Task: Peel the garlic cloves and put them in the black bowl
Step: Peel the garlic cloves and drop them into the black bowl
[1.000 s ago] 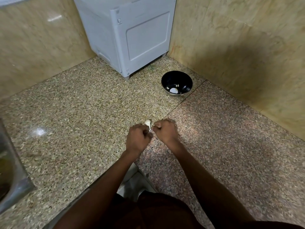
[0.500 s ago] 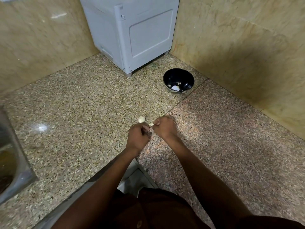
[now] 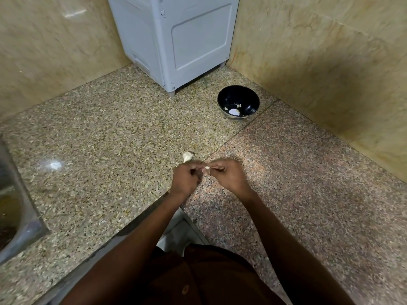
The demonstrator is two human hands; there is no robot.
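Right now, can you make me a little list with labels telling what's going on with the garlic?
left hand: pinches a garlic clove
right hand: pinches the same clove
garlic piece: lies on the granite counter, just beyond the left hand
black bowl: holds a few pale pieces
white appliance: stands in the corner, behind the bowl

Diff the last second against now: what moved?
The garlic piece, held between the hands a second ago, now lies on the counter beyond the left hand. Both hands, the right hand too, now pinch a small clove. The black bowl stayed put.
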